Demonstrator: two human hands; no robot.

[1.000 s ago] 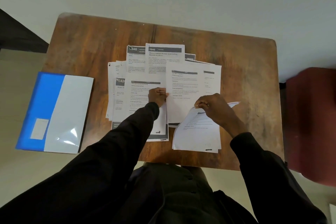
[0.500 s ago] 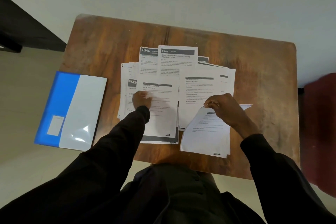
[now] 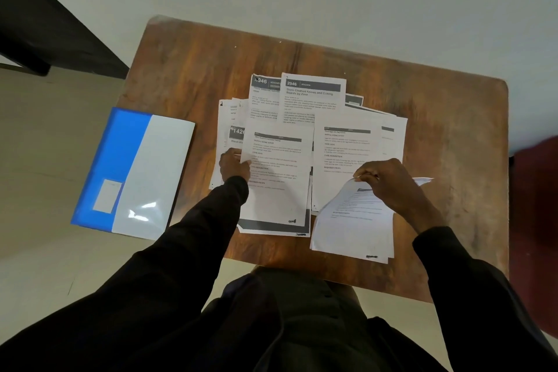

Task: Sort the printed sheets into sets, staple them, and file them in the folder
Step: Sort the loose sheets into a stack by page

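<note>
Printed sheets (image 3: 312,100) lie spread and overlapping across the middle of a small wooden table (image 3: 453,118). My left hand (image 3: 234,164) pinches the left edge of a sheet (image 3: 276,181) lying on top of the spread. My right hand (image 3: 385,180) holds the curled top of a small set of sheets (image 3: 351,226) at the table's near right. A blue and grey folder (image 3: 133,172) lies shut, overhanging the table's left edge. No stapler is visible.
A dark piece of furniture (image 3: 45,24) stands at the far left on the floor. A dark red seat (image 3: 537,220) sits just past the table's right edge. My dark-clothed lap fills the bottom of the view.
My left hand has moved from the middle of the spread leftward onto the left edge of the top sheet. My right hand keeps its hold on the set. The view shifted right.
</note>
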